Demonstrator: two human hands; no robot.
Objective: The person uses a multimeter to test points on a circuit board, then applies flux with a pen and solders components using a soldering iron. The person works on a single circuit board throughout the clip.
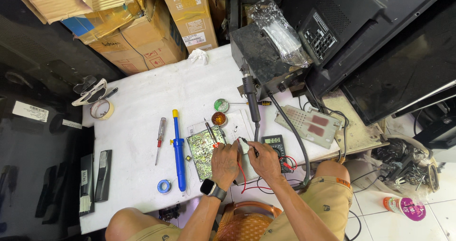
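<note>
We have the green circuit board (203,151) lying flat near the front edge of the white surface (137,103), just ahead of our knees, and we judge the step in hand to be probing it with the meter. Our left hand (224,159) rests on the board's right edge, fingers curled around a thin red-tipped probe (212,137) whose point meets the board. Our right hand (262,158) sits just beside it, fingers pinched shut on a dark probe (245,141) angled toward the same spot. Red leads (243,178) loop from under our hands to the small meter (274,145), which touches our right hand. The next move, as we read it, calls for steady tips on two small points and a glance at the display without letting either probe slip. Left of the board lie a blue solder sucker (178,148), a red-handled screwdriver (160,134) and a roll of blue tape (164,186); behind it sit two round tins (220,112) and a black soldering handpiece (251,98).
</note>
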